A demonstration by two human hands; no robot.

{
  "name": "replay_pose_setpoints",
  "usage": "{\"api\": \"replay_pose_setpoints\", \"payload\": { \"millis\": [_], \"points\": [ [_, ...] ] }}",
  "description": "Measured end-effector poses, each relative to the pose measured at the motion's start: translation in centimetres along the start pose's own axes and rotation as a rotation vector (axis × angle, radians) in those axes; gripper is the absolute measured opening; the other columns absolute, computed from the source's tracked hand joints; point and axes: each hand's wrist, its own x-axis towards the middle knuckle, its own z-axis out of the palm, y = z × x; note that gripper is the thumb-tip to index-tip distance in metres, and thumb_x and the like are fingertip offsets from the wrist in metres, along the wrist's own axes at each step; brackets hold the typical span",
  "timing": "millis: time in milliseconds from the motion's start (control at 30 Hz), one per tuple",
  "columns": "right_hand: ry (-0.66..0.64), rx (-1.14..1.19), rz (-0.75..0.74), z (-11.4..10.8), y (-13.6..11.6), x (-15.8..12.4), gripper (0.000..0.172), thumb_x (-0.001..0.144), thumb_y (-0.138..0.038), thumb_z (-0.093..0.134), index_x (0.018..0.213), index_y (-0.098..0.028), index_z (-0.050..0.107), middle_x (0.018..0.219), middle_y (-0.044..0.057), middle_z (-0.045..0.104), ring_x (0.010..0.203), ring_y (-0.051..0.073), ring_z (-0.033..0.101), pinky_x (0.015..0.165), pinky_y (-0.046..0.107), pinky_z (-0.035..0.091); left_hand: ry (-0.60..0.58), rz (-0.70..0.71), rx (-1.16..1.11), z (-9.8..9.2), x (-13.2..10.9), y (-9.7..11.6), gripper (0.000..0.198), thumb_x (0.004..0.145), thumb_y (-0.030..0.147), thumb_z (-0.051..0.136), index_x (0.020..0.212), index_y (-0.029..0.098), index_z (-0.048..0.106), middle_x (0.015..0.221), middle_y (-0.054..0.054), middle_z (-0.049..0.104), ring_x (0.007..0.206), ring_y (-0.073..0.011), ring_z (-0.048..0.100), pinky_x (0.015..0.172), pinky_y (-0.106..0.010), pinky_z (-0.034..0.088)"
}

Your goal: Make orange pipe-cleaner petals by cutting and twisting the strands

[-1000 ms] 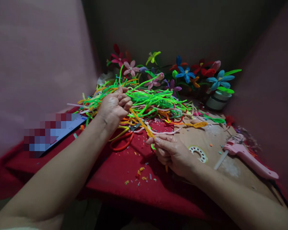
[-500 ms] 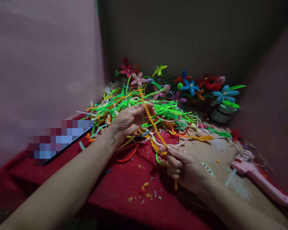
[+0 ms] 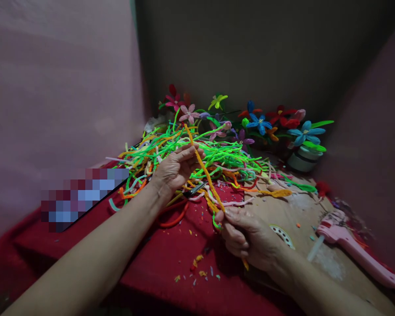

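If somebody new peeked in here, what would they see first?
Probably the tangled, mostly bright green heap of pipe cleaners behind the left hand. Next might come the colourful fuzzy flowers along the back. Up front, an orange pipe cleaner slants from the right hand up to the left hand's fingers.

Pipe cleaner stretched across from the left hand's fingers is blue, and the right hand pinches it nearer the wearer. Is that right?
Not quite: the colour is wrong. The head view shows that the pipe cleaner is orange; it does run from the left hand to the right hand, which pinches it.
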Motion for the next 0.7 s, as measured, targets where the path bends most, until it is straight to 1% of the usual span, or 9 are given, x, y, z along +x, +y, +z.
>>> {"api": "replay_pose_setpoints", "payload": {
  "millis": [67,133,233,300,367,467,600,700],
  "points": [
    [-0.044,-0.015,-0.001,0.0,-0.1,-0.1,0.022,0.085,-0.030,0.053,0.085,-0.011,0.065,0.037,-0.008,0.036,0.029,0.003,0.017,0.031,0.017,0.016,0.009,-0.007,-0.009,0.0,0.0,0.0,0.006,0.074,0.009,0.062,0.072,0.013,0.065,0.064,-0.001,0.068,0.061,-0.0106,0.066,0.059,-0.021,0.053],
    [-0.086,-0.029,-0.002,0.0,-0.1,-0.2,0.023,0.086,-0.030,0.050,0.085,-0.012,0.064,0.035,-0.008,0.038,0.027,0.003,0.018,0.030,0.017,0.017,0.026,-0.027,-0.023,-0.1,0.0,0.0,0.005,0.075,0.009,0.062,0.071,0.013,0.064,0.062,0.000,0.067,0.054,-0.0087,0.062,0.052,-0.019,0.051],
    [-0.106,-0.044,-0.013,0.0,-0.1,-0.3,0.021,0.086,-0.028,0.050,0.087,-0.013,0.064,0.036,-0.006,0.044,0.027,0.004,0.020,0.030,0.018,0.019,0.065,-0.046,-0.045,0.0,-0.1,0.4,0.009,0.078,0.008,0.057,0.071,0.011,0.061,0.062,-0.001,0.065,0.042,-0.0042,0.051,0.036,-0.014,0.038],
    [-0.102,-0.059,-0.008,0.0,-0.1,-0.3,0.019,0.085,-0.028,0.051,0.087,-0.013,0.063,0.038,-0.005,0.047,0.028,0.004,0.021,0.031,0.018,0.018,0.078,-0.048,-0.064,0.1,-0.2,0.9,0.011,0.081,0.008,0.054,0.071,0.010,0.059,0.060,-0.001,0.063,0.038,-0.0027,0.047,0.030,-0.013,0.030],
    [-0.089,-0.085,0.014,-0.1,0.0,-0.3,0.019,0.084,-0.029,0.053,0.086,-0.013,0.062,0.038,-0.005,0.047,0.030,0.004,0.022,0.033,0.018,0.017,0.073,-0.047,-0.097,0.2,-0.3,1.5,0.012,0.083,0.007,0.052,0.073,0.010,0.058,0.059,0.000,0.060,0.038,-0.0017,0.046,0.029,-0.012,0.028],
    [-0.068,-0.117,0.017,-0.2,-0.1,-0.2,0.019,0.083,-0.030,0.055,0.087,-0.012,0.063,0.038,-0.006,0.046,0.031,0.004,0.021,0.035,0.019,0.017,0.071,-0.038,-0.168,0.5,-0.4,2.0,0.019,0.085,0.003,0.046,0.071,0.011,0.055,0.064,0.000,0.060,0.039,0.0004,0.047,0.029,-0.009,0.028],
    [-0.082,-0.122,-0.002,-0.2,-0.1,-0.2,0.021,0.082,-0.030,0.057,0.090,-0.012,0.064,0.040,-0.006,0.046,0.032,0.004,0.023,0.036,0.019,0.019,0.088,-0.052,-0.237,0.5,-0.3,2.2,0.023,0.087,0.002,0.041,0.070,0.012,0.053,0.063,0.001,0.056,0.041,0.0015,0.049,0.032,-0.006,0.032],
    [-0.090,-0.122,-0.010,-0.2,-0.2,-0.2,0.025,0.080,-0.034,0.059,0.089,-0.012,0.065,0.038,-0.006,0.046,0.031,0.004,0.025,0.035,0.019,0.021,0.064,-0.049,-0.248,0.1,0.0,2.2,0.024,0.089,0.002,0.038,0.072,0.011,0.054,0.064,0.000,0.055,0.042,0.0015,0.049,0.035,-0.006,0.035]
  ]
}}
